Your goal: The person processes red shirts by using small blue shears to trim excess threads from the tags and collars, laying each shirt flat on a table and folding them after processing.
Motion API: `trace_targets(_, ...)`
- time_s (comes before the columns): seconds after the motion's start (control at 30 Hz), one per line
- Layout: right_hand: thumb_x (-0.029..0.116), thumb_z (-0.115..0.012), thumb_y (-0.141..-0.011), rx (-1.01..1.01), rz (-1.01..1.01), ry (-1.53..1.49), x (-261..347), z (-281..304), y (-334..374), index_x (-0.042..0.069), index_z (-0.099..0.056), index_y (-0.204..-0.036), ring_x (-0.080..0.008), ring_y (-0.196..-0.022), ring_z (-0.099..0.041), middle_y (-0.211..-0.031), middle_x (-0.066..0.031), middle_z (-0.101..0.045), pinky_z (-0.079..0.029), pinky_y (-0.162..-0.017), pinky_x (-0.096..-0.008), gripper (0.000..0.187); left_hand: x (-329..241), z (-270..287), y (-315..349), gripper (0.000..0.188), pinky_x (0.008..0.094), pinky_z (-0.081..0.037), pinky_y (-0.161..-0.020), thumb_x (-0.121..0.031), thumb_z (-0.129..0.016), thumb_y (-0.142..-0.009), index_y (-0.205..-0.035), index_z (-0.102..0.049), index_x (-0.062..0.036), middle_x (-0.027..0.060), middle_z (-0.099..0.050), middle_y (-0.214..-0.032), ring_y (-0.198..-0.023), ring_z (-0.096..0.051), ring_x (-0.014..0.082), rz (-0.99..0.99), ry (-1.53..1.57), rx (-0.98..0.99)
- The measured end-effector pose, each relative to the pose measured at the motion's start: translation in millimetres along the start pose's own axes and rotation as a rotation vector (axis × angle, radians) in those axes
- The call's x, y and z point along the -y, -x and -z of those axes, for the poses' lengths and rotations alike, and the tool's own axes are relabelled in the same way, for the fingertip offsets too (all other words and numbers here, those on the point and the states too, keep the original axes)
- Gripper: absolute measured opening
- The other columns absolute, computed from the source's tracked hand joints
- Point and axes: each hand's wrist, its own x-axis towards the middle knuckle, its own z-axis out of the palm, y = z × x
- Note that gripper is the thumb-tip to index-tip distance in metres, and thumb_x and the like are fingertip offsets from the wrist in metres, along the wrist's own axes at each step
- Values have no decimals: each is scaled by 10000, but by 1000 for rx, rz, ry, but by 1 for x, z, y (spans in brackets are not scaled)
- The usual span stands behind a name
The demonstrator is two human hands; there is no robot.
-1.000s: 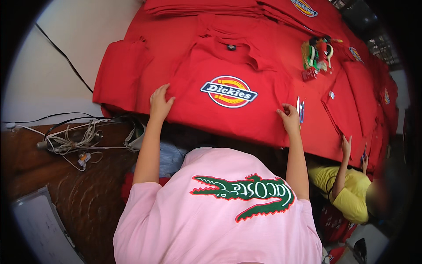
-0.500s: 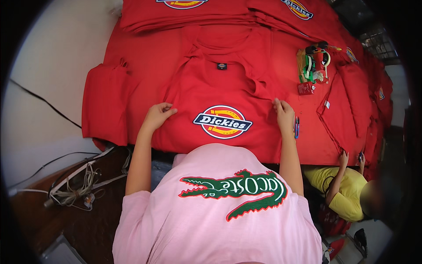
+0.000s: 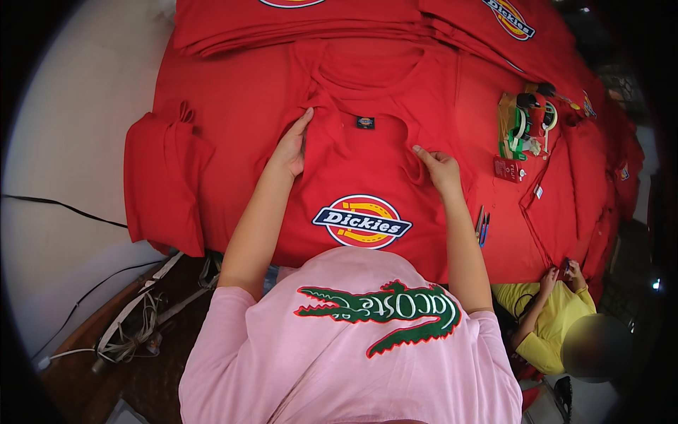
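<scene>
A red sleeveless top (image 3: 353, 166) lies spread in front of me. It has a round printed badge on the chest and a dark label inside the neckline. My left hand (image 3: 293, 147) lies along its left armhole, fingers stretched out together against the strap. At the right strap, my right hand (image 3: 439, 168) has thumb and fingers closed on the fabric edge. Beneath its neckline another red top (image 3: 367, 67) shows.
Folded red garments (image 3: 296, 28) are stacked at the far side. A folded red piece (image 3: 161, 184) lies left. Thread snips (image 3: 482, 226) and a small box of tape and tools (image 3: 522, 127) sit right. A co-worker in a yellow shirt (image 3: 558, 321) handles red cloth at lower right.
Both hands have moved up the top from its lower sides to the strap area. My left fingers, earlier pinched on the edge, are now stretched out. The co-worker's hands have come closer together.
</scene>
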Motion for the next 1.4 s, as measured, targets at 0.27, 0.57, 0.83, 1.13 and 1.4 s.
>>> trace_targets(0.27, 190, -852, -854, 92, -67, -578, 29, 10, -19, 114, -694, -888, -82, -751, -636, -846, 30, -709, -481, -695, -255, 179, -45, -25, -5, 489, 453, -544, -1060, -331, -623, -1039, -1343, -592, 51, 204, -690, -1297, -1199, -678, 280, -96, -216, 74)
trace_targets(0.57, 61, -704, -965, 142, -6, -1225, 54, 96, -38, 16, -694, -1090, -212, -1035, -733, -1082, -113, -761, -577, -996, -368, 133, -117, -1, 21, 570, 507, -527, -1077, -433, -417, -1108, -1313, -635, 52, 262, -641, -1365, -1236, -654, 382, -100, -76, 563)
trace_targets(0.83, 111, -725, -957, 73, -79, -1055, 18, 56, -102, 11, -664, -1171, -235, -1198, -652, -1196, -116, -713, -503, -1109, -393, 244, -114, 2, -39, 619, 441, -512, -1088, -475, -588, -1032, -1333, -624, 64, 205, -692, -1306, -1196, -678, 282, -32, -433, -14)
trace_targets(1.13, 179, -767, -935, -214, 185, -230, -55, 123, 6, -15, -696, -1098, -141, -855, -687, -994, -90, -724, -556, -761, -315, 263, -117, 21, 0, 307, 254, -525, -801, -294, -783, -933, -1078, -732, -29, 25, -733, -979, -887, -682, 131, -503, -1505, -671)
trace_targets(1.4, 189, -777, -851, -522, -199, 773, -139, 113, 135, 28, -591, -1170, -478, -1046, -640, -1164, -240, -612, -537, -852, -531, 402, -11, -27, 0, 207, 375, -548, -919, -47, -749, -872, -1078, -737, -41, 103, -696, -1110, -1053, -684, 271, -974, -1662, -69)
